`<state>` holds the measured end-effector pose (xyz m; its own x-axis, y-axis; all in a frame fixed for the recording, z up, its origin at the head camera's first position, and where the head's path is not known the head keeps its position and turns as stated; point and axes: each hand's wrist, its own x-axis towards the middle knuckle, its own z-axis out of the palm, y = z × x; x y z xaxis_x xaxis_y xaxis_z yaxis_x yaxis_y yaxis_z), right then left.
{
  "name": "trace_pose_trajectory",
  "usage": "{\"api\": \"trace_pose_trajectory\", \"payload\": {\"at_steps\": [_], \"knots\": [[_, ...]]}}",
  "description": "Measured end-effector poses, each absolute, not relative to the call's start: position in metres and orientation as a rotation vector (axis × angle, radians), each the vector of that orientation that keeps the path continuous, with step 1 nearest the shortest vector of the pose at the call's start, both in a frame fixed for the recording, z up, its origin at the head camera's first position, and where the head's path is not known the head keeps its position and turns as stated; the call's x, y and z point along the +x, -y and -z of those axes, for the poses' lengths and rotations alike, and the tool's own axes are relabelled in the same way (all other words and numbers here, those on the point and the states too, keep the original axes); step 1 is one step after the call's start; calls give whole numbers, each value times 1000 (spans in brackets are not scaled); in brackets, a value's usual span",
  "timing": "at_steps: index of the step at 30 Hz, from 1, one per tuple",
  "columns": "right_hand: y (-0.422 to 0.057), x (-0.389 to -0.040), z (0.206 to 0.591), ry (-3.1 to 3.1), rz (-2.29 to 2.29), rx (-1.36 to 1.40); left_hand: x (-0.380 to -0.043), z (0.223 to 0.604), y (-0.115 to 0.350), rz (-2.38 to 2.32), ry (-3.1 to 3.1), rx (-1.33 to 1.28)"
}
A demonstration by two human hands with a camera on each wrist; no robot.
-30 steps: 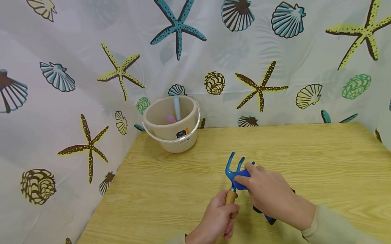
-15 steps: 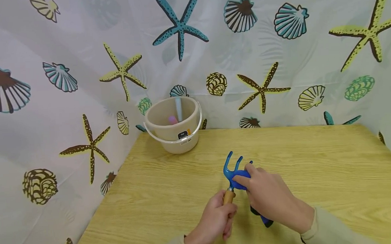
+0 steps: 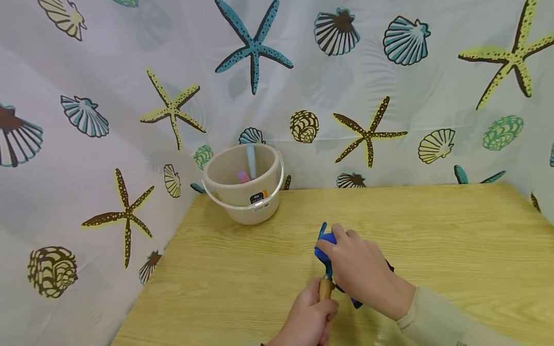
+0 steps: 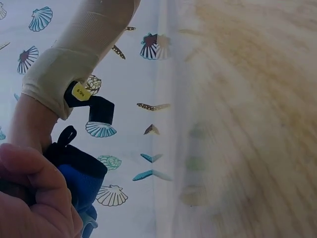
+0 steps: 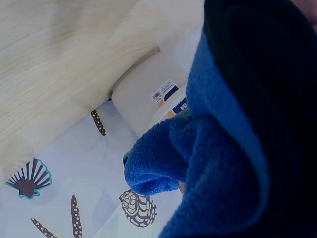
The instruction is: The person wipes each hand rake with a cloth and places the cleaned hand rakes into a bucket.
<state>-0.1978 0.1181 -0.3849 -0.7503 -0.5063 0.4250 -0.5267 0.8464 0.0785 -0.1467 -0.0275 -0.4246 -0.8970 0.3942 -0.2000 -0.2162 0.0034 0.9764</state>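
My left hand (image 3: 306, 316) grips the wooden handle of a small blue hand rake (image 3: 326, 289), held upright above the table. My right hand (image 3: 367, 272) pinches a fluffy blue cloth (image 3: 324, 249) around the rake's head, so only one tine tip pokes out above it. The other tines are hidden. In the left wrist view, the blue cloth (image 4: 81, 181) shows a black border and a black loop beside the left hand (image 4: 37, 198). Folds of the blue cloth (image 5: 213, 168) fill much of the right wrist view.
A beige bucket (image 3: 241, 198) with a clear handle stands at the table's back left corner. Inside it are a light blue stick-like thing (image 3: 251, 161) and a pink piece (image 3: 242, 176). A seashell-printed curtain (image 3: 274, 111) hangs behind the wooden table (image 3: 217, 289).
My right hand has moved left with the cloth, which now covers most of the rake's tines. The left hand keeps its grip on the handle. The head view has tilted slightly up.
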Motion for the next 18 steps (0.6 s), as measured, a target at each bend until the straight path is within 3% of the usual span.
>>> {"api": "trace_pose_trajectory", "payload": {"at_steps": [18], "knots": [[-155, -191, 393, 2642, -43, 712, -149, 424, 29, -2074, -1769, 107]]}}
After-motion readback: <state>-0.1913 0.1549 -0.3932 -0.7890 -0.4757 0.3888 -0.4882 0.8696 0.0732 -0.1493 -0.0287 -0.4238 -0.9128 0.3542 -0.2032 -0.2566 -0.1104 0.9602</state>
